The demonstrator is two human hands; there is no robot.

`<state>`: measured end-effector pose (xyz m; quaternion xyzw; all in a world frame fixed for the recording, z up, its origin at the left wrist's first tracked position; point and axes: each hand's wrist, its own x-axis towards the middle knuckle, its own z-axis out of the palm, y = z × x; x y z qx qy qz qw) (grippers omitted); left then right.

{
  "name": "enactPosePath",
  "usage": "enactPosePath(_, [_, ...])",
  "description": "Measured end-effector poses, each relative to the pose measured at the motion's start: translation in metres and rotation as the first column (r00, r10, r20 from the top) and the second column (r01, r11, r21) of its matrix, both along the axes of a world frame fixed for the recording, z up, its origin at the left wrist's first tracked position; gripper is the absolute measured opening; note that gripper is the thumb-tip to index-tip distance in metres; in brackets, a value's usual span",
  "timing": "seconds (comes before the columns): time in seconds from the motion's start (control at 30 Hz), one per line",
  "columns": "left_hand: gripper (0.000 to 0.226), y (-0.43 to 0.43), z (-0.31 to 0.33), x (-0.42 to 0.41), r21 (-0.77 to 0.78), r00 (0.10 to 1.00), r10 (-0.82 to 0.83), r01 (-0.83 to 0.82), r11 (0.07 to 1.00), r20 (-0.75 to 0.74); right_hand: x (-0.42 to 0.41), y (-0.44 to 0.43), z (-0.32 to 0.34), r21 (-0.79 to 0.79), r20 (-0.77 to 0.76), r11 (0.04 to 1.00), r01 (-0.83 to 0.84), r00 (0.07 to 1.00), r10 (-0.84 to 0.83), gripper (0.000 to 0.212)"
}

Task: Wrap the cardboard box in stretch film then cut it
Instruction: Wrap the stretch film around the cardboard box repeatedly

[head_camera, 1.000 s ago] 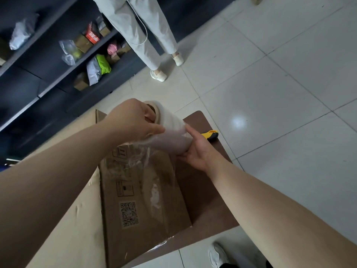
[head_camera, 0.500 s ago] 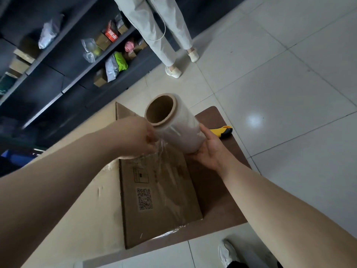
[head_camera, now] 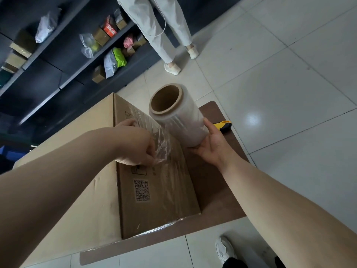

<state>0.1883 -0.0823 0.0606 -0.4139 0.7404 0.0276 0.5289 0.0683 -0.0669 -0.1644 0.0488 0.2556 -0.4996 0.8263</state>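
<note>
Left hand (head_camera: 135, 147) pinches loose clear film (head_camera: 163, 141); right hand (head_camera: 211, 149) holds the fat film roll (head_camera: 181, 120). Best to pull tight over the brown cardboard box (head_camera: 166, 200) below.

The 2 bare forearms are reaching forward, converging on the film roll (head_camera: 179, 120). The left hand (head_camera: 135, 146), just left of the roll, is pinching loose stretch film (head_camera: 162, 146) with curled fingers (head_camera: 146, 160). The right hand (head_camera: 214, 149) is cupping the roll's near end from below, palm up, thumb lying along its side.
</note>
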Motion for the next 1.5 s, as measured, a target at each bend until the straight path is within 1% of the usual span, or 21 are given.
enactPosePath(0.1, [0.035, 0.001, -0.005, 0.001, -0.017, 0.996, -0.092, 0.091, 0.996, -0.013, -0.002, 0.002, 0.0, -0.013, 0.001, 1.0, 0.011, 1.0, -0.011, 0.049])
enactPosePath(0.17, [0.032, 0.003, -0.009, 0.001, 0.003, 0.993, -0.114, 0.114, 0.993, -0.015, -0.003, 0.003, -0.001, -0.018, 0.004, 1.0, 0.01, 1.0, -0.01, 0.051])
enactPosePath(0.23, [0.024, 0.004, -0.012, -0.003, -0.012, 0.996, -0.069, 0.068, 0.998, -0.053, -0.007, 0.006, -0.003, -0.023, 0.008, 1.0, 0.013, 1.0, -0.013, 0.051])
enactPosePath(0.27, [0.024, 0.004, -0.013, -0.006, -0.027, 0.996, -0.039, 0.037, 0.999, -0.077, -0.009, 0.007, -0.005, -0.023, 0.011, 1.0, 0.018, 1.0, -0.017, 0.05])
enactPosePath(0.3, [0.03, 0.004, -0.014, -0.008, -0.035, 0.997, -0.015, 0.012, 0.999, -0.08, -0.012, 0.009, -0.006, -0.023, 0.016, 0.999, 0.023, 1.0, -0.023, 0.049])
enactPosePath(0.37, [0.038, 0.006, -0.015, -0.01, -0.008, 1.0, -0.021, 0.021, 1.0, -0.018, -0.017, 0.011, -0.008, -0.02, 0.03, 0.999, 0.028, 0.999, -0.027, 0.052])
enactPosePath(0.47, [0.029, 0.007, -0.017, -0.009, 0.05, 0.996, -0.059, 0.056, 0.997, 0.068, -0.021, 0.013, -0.008, -0.019, 0.034, 1.0, 0.018, 0.999, -0.017, 0.057])
enactPosePath(0.57, [0.029, 0.007, -0.014, -0.012, 0.031, 0.996, -0.09, 0.09, 0.995, -0.013, -0.021, 0.013, -0.008, -0.03, 0.003, 1.0, -0.005, 1.0, 0.005, 0.059])
enactPosePath(0.63, [0.031, 0.007, -0.012, -0.013, 0.049, 0.996, -0.092, 0.091, 0.995, 0.015, -0.02, 0.012, -0.007, -0.027, 0.001, 1.0, -0.008, 1.0, 0.008, 0.06])
enactPosePath(0.7, [0.031, 0.01, -0.012, -0.013, 0.103, 0.993, -0.078, 0.069, 0.992, 0.085, -0.019, 0.012, -0.006, -0.024, -0.001, 1.0, -0.007, 1.0, 0.007, 0.059])
enactPosePath(0.73, [0.031, 0.012, -0.011, -0.014, 0.115, 0.995, -0.065, 0.055, 0.992, 0.082, -0.019, 0.013, -0.005, -0.024, -0.002, 1.0, -0.004, 1.0, 0.004, 0.057])
enactPosePath(0.83, [0.031, 0.019, -0.011, -0.022, 0.145, 1.0, 0.027, -0.027, 0.989, -0.002, -0.02, 0.013, -0.003, -0.029, -0.013, 1.0, 0.002, 1.0, -0.002, 0.049])
enactPosePath(0.93, [0.028, 0.02, -0.006, -0.025, 0.18, 0.986, 0.162, -0.152, 0.972, -0.039, -0.02, 0.012, 0.0, -0.026, -0.014, 1.0, 0.0, 1.0, 0.0, 0.049])
enactPosePath(1.03, [0.027, 0.012, 0.004, -0.025, 0.136, 0.951, 0.268, -0.248, 0.959, -0.152, -0.021, 0.011, 0.0, -0.032, -0.017, 0.999, -0.001, 1.0, 0.0, 0.055])
enactPosePath(1.1, [0.032, 0.008, 0.009, -0.02, 0.054, 0.949, 0.246, -0.24, 0.969, -0.196, -0.021, 0.012, 0.0, -0.036, -0.018, 0.999, -0.002, 1.0, 0.002, 0.053])
enactPosePath(1.17, [0.032, 0.007, 0.009, -0.013, -0.016, 0.981, 0.155, -0.158, 0.987, -0.116, -0.021, 0.013, 0.0, -0.036, -0.021, 0.999, 0.001, 1.0, -0.002, 0.049])
enactPosePath(1.2, [0.031, 0.008, 0.006, -0.01, -0.022, 0.989, 0.128, -0.13, 0.991, -0.068, -0.021, 0.013, 0.001, -0.037, -0.021, 0.999, 0.001, 1.0, -0.002, 0.049])
enactPosePath(1.27, [0.029, 0.008, 0.006, -0.011, -0.005, 0.987, 0.151, -0.151, 0.988, -0.055, -0.021, 0.013, 0.002, -0.038, -0.023, 0.999, 0.001, 1.0, -0.002, 0.051])
enactPosePath(1.37, [0.023, 0.002, 0.018, -0.021, -0.018, 0.955, 0.229, -0.237, 0.971, -0.19, -0.02, 0.011, 0.003, -0.048, -0.04, 0.999, -0.011, 0.999, 0.009, 0.055])
enactPosePath(1.43, [0.016, -0.007, 0.029, -0.024, -0.136, 0.901, 0.238, -0.304, 0.943, -0.363, -0.02, 0.008, 0.004, -0.047, -0.043, 0.999, -0.009, 0.999, 0.007, 0.057])
enactPosePath(1.5, [0.017, -0.017, 0.036, -0.026, -0.324, 0.811, 0.137, -0.375, 0.868, -0.569, -0.019, 0.005, 0.005, -0.041, -0.05, 0.999, -0.003, 0.999, 0.001, 0.058])
